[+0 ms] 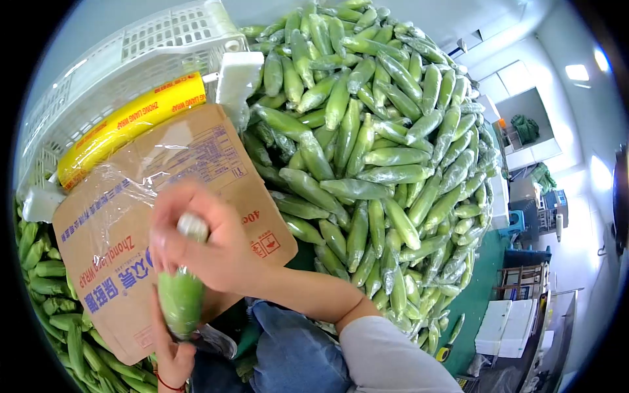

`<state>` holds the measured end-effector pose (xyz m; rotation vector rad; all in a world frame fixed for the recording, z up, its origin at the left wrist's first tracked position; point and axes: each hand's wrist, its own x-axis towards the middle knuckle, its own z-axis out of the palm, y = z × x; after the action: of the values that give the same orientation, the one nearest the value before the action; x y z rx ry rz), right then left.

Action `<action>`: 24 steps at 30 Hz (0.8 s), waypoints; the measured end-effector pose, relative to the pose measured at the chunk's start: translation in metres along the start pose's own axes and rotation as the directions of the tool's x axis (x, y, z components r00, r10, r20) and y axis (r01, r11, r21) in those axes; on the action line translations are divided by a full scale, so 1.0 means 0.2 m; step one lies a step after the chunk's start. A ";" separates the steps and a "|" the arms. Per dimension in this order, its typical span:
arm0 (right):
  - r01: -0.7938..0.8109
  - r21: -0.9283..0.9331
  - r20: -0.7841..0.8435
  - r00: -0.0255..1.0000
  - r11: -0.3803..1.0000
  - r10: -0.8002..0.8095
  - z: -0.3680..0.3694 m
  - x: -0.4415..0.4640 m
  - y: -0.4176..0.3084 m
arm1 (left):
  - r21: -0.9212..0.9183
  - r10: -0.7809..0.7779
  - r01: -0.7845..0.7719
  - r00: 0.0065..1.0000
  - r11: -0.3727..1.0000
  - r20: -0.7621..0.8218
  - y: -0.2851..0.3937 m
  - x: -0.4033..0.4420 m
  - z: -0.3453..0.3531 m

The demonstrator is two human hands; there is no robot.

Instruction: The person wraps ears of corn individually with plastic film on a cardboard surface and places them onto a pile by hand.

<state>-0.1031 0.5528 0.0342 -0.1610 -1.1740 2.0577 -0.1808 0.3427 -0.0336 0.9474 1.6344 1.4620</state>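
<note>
One green-husked ear of corn point(180, 301), with clear film around it, is held upright between both hands, over the lower part of a printed cardboard sheet point(151, 229). The right hand point(213, 252) has its fingers curled around the upper end; the left hand point(171, 357), partly open, supports the lower end. A yellow wrap roll point(131, 128) lies along the sheet's far edge, beside a white plastic crate point(167, 33).

Held corn ear point(181, 302): green husk under glossy clear film. Just beside the grip, box point(141, 262): matt brown cardboard, shiny film across part. Beyond it, roll point(131, 128): smooth, glossy yellow plastic; crate point(151, 39): white plastic, openwork.
</note>
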 end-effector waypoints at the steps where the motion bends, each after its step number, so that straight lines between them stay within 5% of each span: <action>1: 0.078 0.065 -0.102 0.992 0.995 -0.071 -0.03 0.00 0.03 | 0.274 0.141 -0.132 0.990 0.952 -0.011 0.00 0.07 -0.02; 4: 0.135 0.111 -0.451 0.890 0.985 -0.071 0.03 -0.08 0.04 | 0.520 0.118 -0.124 0.992 0.845 0.045 0.11 0.24 0.07; 7: -0.338 -0.200 -0.480 0.852 0.920 0.208 -0.15 -0.40 0.17 | 0.636 0.011 -0.247 0.936 0.731 0.351 0.20 0.34 0.23; 8: -0.402 -0.150 -0.564 0.785 0.903 0.256 -0.20 -0.45 0.08 | 0.667 -0.024 -0.337 0.883 0.664 0.469 0.21 0.36 0.26; 9: -0.288 -0.072 -0.704 0.693 0.955 0.156 -0.32 -0.58 0.08 | 0.564 0.241 -0.592 0.782 0.576 0.574 0.20 0.36 0.26; 10: -0.184 0.232 -0.790 0.538 0.955 0.295 -0.44 -0.68 -0.02 | 0.570 0.261 -0.574 0.801 0.588 0.538 0.17 0.34 0.24; 12: -0.038 -0.059 -0.955 0.295 0.998 -0.045 -0.66 -0.89 -0.23 | 0.567 0.310 -0.554 0.825 0.610 0.472 0.05 0.27 0.14; 13: -0.070 -0.151 -0.981 0.131 0.986 -0.141 -0.71 -0.93 -0.41 | 0.577 0.182 -0.375 0.913 0.726 0.364 -0.02 0.20 0.07; 14: -0.058 -0.221 -0.968 0.136 0.974 -0.211 -1.00 -1.17 -0.53 | 0.605 0.157 -0.320 0.939 0.729 0.307 -0.09 0.16 -0.01; 15: -0.033 -0.326 -0.943 -0.056 0.945 -0.328 -1.04 -1.17 -0.69 | 0.629 0.148 -0.249 0.967 0.737 0.210 -0.15 0.11 -0.08; 17: -0.320 -0.578 -0.771 -0.086 0.751 -0.631 -1.65 -1.59 -1.02 | 0.699 0.151 -0.156 0.986 0.697 0.069 -0.20 0.07 -0.13; 18: -0.718 -0.587 -0.500 -0.042 0.374 -0.865 -1.75 -1.65 -1.14 | 0.758 0.156 -0.113 0.988 0.642 0.016 -0.19 0.06 -0.16; 20: -0.999 -0.033 -0.511 0.046 -0.034 -0.858 -2.29 -1.99 -1.29 | 0.822 0.215 -0.045 0.972 0.568 -0.096 -0.22 0.05 -0.24; 21: -0.832 -0.365 -0.149 0.495 -0.418 -0.856 -1.94 -1.67 -1.15 | 0.863 0.160 0.060 0.974 0.501 -0.161 -0.15 0.06 -0.26; 22: -0.697 -0.526 -0.185 0.653 -0.488 -0.734 -1.59 -1.33 -0.99 | 0.830 0.155 0.113 0.960 0.547 -0.233 -0.16 0.06 -0.31; 23: -0.543 -0.840 -0.418 0.671 -0.021 -0.612 -1.38 -1.11 -0.79 | 0.823 0.174 0.128 0.949 0.553 -0.264 -0.19 0.07 -0.36; 24: -0.588 -0.802 -0.591 0.756 0.105 -0.283 -1.11 -0.89 -0.63 | 0.805 0.164 0.171 0.935 0.568 -0.315 -0.14 0.12 -0.39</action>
<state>0.1905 0.6267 -0.0363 -1.6360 -1.9008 0.6886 -0.2627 0.3266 -0.0555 1.1892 2.7164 0.8105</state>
